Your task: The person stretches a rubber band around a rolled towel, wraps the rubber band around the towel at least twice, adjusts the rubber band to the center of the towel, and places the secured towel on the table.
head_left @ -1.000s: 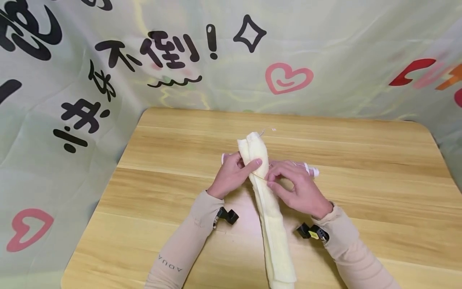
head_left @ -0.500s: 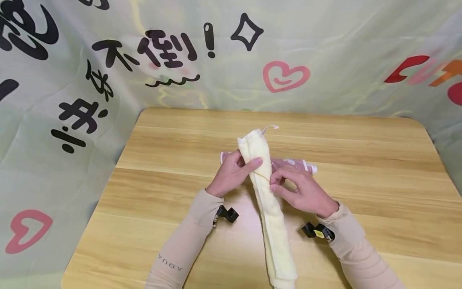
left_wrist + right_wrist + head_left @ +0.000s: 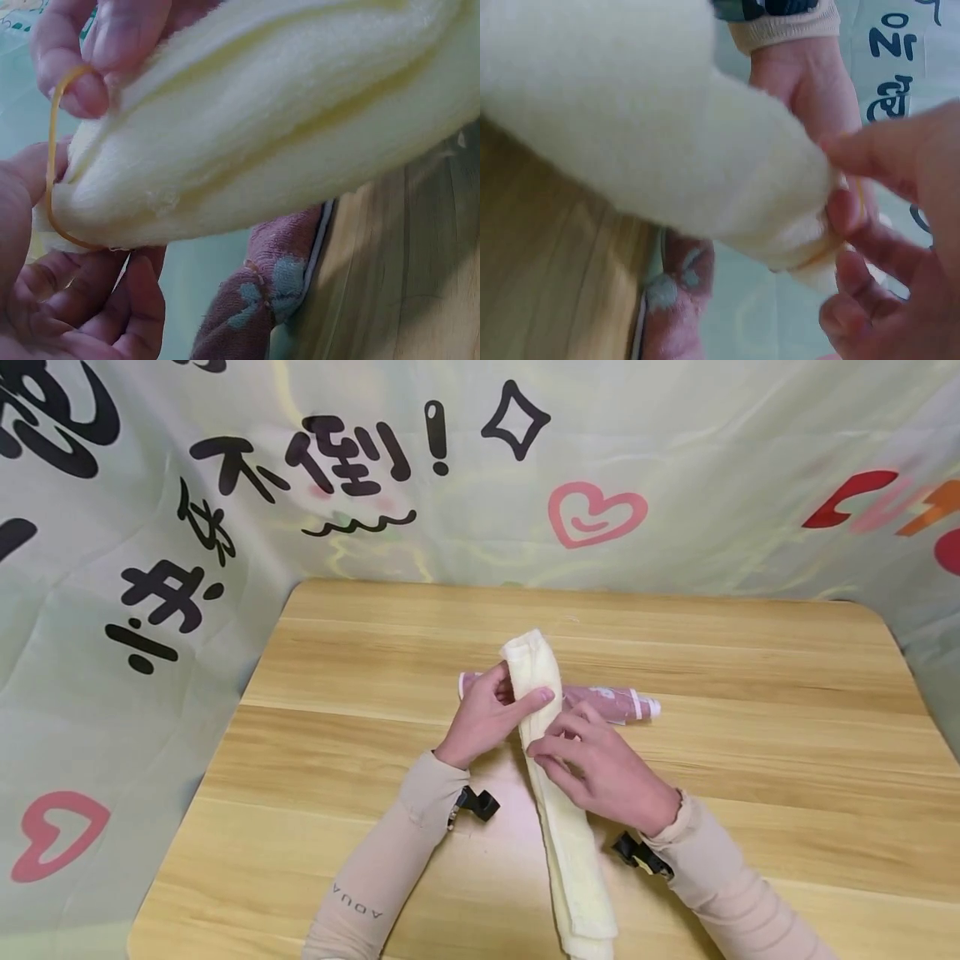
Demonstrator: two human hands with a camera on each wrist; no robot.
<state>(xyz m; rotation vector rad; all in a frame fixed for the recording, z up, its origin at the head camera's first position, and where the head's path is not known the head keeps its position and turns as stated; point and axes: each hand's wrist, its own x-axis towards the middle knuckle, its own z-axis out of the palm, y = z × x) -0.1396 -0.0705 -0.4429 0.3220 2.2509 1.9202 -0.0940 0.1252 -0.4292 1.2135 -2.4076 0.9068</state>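
A long cream towel (image 3: 573,852), folded lengthwise, runs from the table's front edge up to both hands. My left hand (image 3: 491,714) grips it near its upper end, thumb across the front and fingers behind. My right hand (image 3: 603,768) lies over the towel's front just below that thumb. Its fingertips pinch a thin yellow-orange rubber band (image 3: 52,142), which in the left wrist view loops around the towel's end and is pulled away from it. In the right wrist view, part of the band shows against the towel (image 3: 727,172) beside the pinching fingers. The band's far side is hidden.
Behind the cream towel, a rolled mauve towel (image 3: 611,703) with white ends lies crosswise on the wooden table (image 3: 360,693). A printed cloth backdrop (image 3: 465,552) hangs along the table's back and left. Dark wrist cameras sit below both wrists.
My right hand first shifted slightly right with the band, then came left across the towel's front. The towel's upper end has turned a little, and the white tag there has mostly dropped from sight.
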